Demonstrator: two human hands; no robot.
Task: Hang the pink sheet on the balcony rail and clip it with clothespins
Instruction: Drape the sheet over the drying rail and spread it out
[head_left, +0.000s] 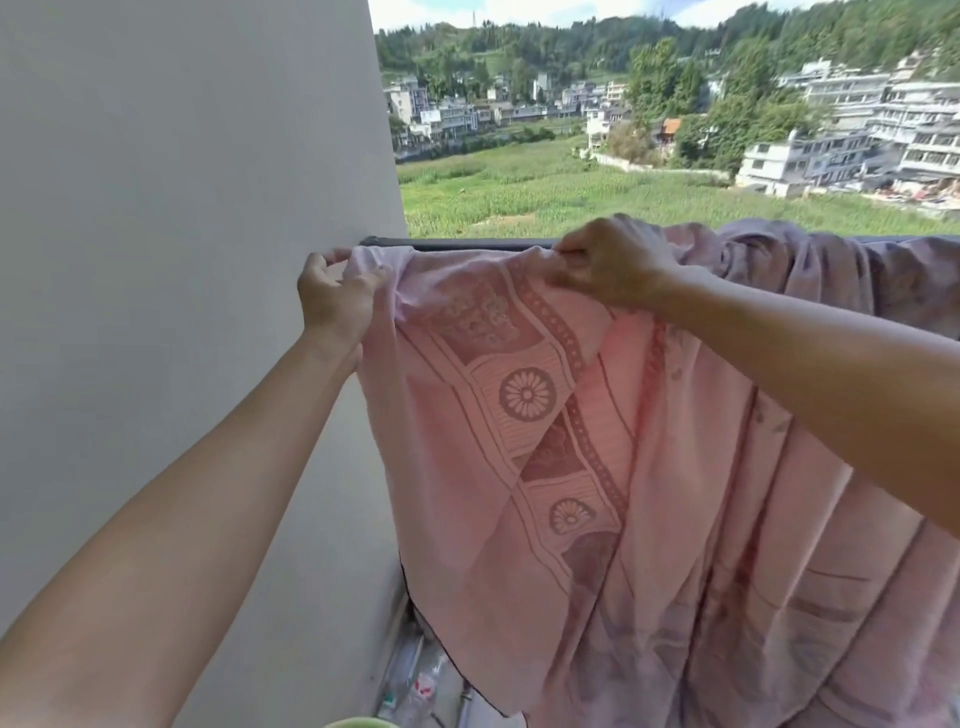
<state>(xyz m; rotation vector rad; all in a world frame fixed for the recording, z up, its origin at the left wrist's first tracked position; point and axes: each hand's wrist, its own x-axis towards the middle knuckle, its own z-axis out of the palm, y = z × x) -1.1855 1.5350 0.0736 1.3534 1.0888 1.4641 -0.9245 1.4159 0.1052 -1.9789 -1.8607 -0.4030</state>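
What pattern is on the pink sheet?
Darker mauve woven bands with round flower medallions and dotted borders on the pink sheet, clearest in the head view.

Sheet draped over rail, wall at left, field behind.

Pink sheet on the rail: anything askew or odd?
Yes. The sheet is not spread out: to the right of the right hand it lies bunched in folds over the rail, and its bottom edge hangs slanted. Both hands pinch the top edge, and the left hand holds the corner by the wall.
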